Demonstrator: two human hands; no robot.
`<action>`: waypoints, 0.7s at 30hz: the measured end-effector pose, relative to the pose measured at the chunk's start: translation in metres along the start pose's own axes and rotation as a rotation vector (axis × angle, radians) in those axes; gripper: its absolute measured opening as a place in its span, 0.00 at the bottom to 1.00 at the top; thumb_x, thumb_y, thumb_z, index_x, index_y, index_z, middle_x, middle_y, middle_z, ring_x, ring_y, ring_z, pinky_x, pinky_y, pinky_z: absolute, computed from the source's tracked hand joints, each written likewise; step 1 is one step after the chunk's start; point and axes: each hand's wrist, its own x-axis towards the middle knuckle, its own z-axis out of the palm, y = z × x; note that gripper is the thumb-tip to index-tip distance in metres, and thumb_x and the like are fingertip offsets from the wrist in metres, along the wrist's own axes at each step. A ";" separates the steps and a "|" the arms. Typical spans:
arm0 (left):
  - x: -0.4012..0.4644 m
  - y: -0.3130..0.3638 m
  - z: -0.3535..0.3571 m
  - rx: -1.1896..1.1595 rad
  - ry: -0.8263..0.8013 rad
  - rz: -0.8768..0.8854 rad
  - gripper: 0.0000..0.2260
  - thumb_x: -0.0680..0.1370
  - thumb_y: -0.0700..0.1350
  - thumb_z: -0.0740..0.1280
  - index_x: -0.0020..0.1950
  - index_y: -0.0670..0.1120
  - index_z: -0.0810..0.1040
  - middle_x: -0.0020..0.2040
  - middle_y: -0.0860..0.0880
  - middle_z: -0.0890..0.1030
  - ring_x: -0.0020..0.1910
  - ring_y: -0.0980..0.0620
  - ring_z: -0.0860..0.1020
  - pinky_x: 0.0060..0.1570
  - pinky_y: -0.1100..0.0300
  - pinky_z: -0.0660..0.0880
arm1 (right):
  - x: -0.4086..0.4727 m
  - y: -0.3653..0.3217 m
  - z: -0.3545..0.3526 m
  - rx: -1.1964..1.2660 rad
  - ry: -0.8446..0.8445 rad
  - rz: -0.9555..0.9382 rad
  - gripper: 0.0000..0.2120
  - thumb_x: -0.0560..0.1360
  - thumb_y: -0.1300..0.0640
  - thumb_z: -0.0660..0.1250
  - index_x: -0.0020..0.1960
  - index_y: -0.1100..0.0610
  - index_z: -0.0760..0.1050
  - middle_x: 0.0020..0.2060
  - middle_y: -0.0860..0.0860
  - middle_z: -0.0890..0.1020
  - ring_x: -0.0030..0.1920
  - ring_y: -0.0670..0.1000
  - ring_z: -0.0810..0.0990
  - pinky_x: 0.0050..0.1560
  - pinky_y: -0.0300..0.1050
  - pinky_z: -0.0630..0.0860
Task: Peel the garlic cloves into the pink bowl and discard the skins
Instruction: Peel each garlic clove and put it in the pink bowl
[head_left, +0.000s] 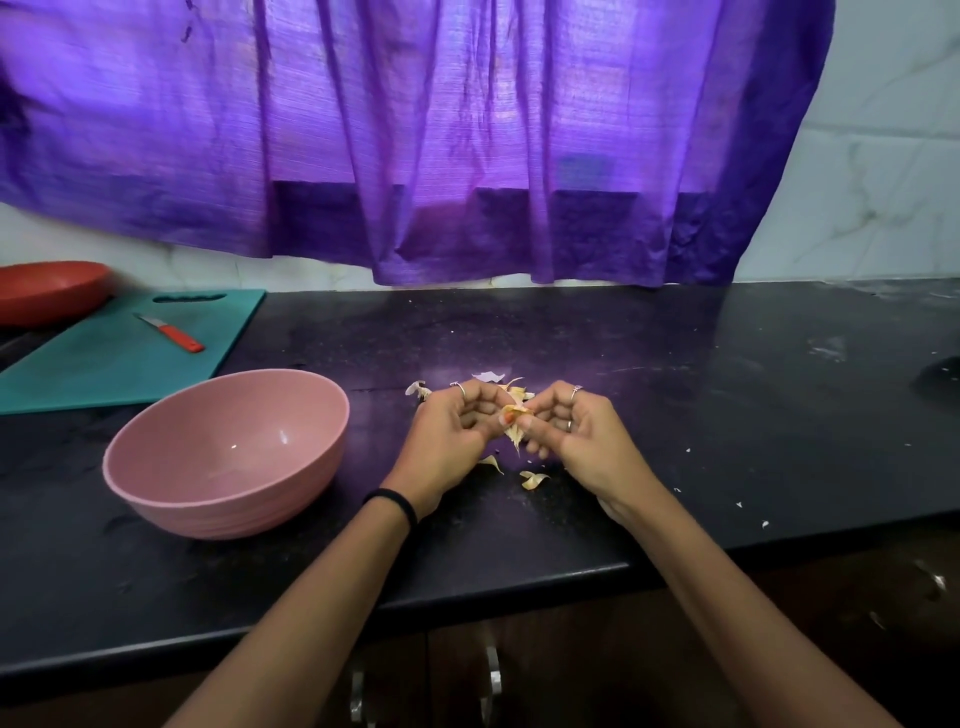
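Above the black counter (727, 415), my left hand (452, 431) and my right hand (576, 431) meet at their fingertips. Together they pinch a garlic clove (516, 421) whose pale skin hangs down in strips. Loose skins (533, 479) lie on the counter under and behind my hands. The pink bowl (156, 488) stands to the left of my left hand, and its inside looks bare.
A teal cutting board (104, 358) with a small red-handled knife (174, 335) lies at the back left, beside a red bowl (47, 291). A purple curtain (415, 130) hangs behind. The counter's front edge runs below my wrists, with cabinet handles (491, 680) underneath.
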 end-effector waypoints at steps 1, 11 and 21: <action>0.000 0.000 0.000 -0.006 -0.003 -0.003 0.10 0.75 0.32 0.68 0.42 0.47 0.79 0.36 0.54 0.81 0.37 0.61 0.79 0.43 0.68 0.75 | 0.000 0.000 0.000 0.000 -0.002 -0.003 0.05 0.75 0.69 0.68 0.44 0.61 0.75 0.31 0.51 0.79 0.30 0.44 0.76 0.33 0.36 0.74; 0.003 -0.001 0.004 0.092 0.060 0.022 0.12 0.74 0.32 0.69 0.41 0.49 0.79 0.35 0.55 0.81 0.36 0.59 0.79 0.43 0.66 0.77 | 0.001 0.000 0.003 -0.153 0.068 -0.010 0.09 0.75 0.66 0.68 0.40 0.56 0.73 0.31 0.49 0.80 0.29 0.42 0.76 0.33 0.35 0.73; -0.001 0.004 0.016 0.271 0.255 0.122 0.15 0.73 0.30 0.67 0.39 0.51 0.76 0.35 0.58 0.80 0.33 0.65 0.79 0.38 0.73 0.74 | 0.002 0.000 0.018 -0.392 0.223 -0.206 0.08 0.75 0.70 0.65 0.42 0.59 0.71 0.33 0.48 0.79 0.34 0.43 0.77 0.37 0.36 0.74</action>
